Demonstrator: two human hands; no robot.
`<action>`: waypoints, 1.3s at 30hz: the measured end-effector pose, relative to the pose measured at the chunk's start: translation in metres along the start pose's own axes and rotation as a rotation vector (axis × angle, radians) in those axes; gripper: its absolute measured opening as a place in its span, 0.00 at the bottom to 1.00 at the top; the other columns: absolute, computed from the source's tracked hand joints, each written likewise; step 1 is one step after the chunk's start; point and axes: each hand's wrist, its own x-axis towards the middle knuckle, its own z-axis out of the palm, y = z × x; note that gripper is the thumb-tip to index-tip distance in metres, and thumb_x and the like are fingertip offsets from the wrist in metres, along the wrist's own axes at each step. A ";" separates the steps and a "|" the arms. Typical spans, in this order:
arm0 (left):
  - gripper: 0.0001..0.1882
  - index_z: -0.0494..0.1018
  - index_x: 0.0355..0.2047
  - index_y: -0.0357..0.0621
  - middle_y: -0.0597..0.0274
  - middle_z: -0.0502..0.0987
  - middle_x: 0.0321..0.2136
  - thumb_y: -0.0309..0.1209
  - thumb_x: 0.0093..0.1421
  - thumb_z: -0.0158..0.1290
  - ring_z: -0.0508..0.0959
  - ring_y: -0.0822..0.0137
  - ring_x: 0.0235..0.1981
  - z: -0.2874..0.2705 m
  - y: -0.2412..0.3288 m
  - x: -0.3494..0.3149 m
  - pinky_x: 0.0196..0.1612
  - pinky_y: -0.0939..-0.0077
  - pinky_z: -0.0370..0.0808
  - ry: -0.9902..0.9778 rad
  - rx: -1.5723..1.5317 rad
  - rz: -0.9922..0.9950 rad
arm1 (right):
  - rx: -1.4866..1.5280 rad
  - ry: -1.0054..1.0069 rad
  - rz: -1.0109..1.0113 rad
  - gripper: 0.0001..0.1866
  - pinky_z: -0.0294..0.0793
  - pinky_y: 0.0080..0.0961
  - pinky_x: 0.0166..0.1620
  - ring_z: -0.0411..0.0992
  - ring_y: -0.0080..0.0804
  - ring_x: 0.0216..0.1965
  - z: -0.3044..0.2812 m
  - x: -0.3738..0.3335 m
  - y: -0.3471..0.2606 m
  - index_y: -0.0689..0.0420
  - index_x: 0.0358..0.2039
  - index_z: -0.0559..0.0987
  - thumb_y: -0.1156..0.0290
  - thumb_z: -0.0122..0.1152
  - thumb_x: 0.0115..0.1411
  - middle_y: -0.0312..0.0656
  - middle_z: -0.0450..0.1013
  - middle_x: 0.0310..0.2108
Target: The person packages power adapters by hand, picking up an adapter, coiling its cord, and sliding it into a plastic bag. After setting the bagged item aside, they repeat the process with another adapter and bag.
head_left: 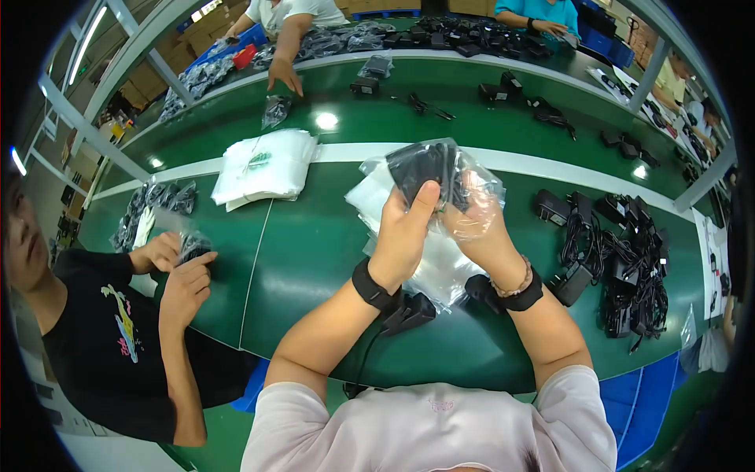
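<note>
A black power adapter [427, 167] with its cable sits in a clear plastic bag [489, 187], held up above the table in front of me. My left hand [403, 232] grips it from the left, thumb pressed on its front. On the other side my right hand [481, 228] closes round the bag, its fingers partly behind the plastic. Under both hands lies a pile of flat clear bags [440, 271]. One loose black adapter [409, 313] rests beside my left wrist, and a dark piece [481, 293] shows by my right wrist.
Adapters with coiled cables [633, 275] are heaped at the right. A stack of white bags [263, 169] stands at the back left. At left, a co-worker's hands [185, 275] handle a bagged item. Across the green conveyor [346, 118], another person's hand [285, 76] reaches over a bagged piece.
</note>
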 end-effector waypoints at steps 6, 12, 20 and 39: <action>0.16 0.68 0.43 0.41 0.67 0.73 0.36 0.29 0.55 0.55 0.72 0.75 0.36 -0.013 0.007 -0.003 0.40 0.79 0.70 -0.093 0.123 -0.146 | -0.325 -0.357 -0.107 0.20 0.69 0.25 0.41 0.67 0.27 0.39 -0.028 0.004 0.006 0.60 0.46 0.69 0.79 0.52 0.49 0.42 0.68 0.41; 0.14 0.70 0.40 0.39 0.65 0.74 0.35 0.23 0.52 0.54 0.73 0.73 0.36 -0.022 -0.004 0.001 0.41 0.78 0.70 -0.102 0.142 -0.124 | -0.814 -0.330 -0.022 0.23 0.68 0.26 0.43 0.67 0.31 0.42 -0.026 -0.005 -0.006 0.59 0.48 0.68 0.78 0.54 0.47 0.45 0.67 0.43; 0.13 0.70 0.40 0.38 0.61 0.75 0.35 0.21 0.52 0.51 0.75 0.67 0.37 -0.058 0.006 0.018 0.43 0.72 0.71 0.013 -0.232 -0.113 | 0.042 -0.344 0.190 0.25 0.68 0.21 0.44 0.68 0.30 0.43 -0.055 0.012 -0.005 0.58 0.52 0.67 0.80 0.55 0.51 0.43 0.67 0.45; 0.18 0.66 0.46 0.37 0.59 0.73 0.41 0.25 0.54 0.52 0.71 0.65 0.44 -0.030 -0.007 0.005 0.51 0.69 0.65 -0.019 -0.118 0.144 | 0.892 0.094 0.314 0.16 0.64 0.24 0.49 0.67 0.26 0.44 0.008 -0.005 0.009 0.60 0.44 0.73 0.65 0.55 0.58 0.41 0.70 0.44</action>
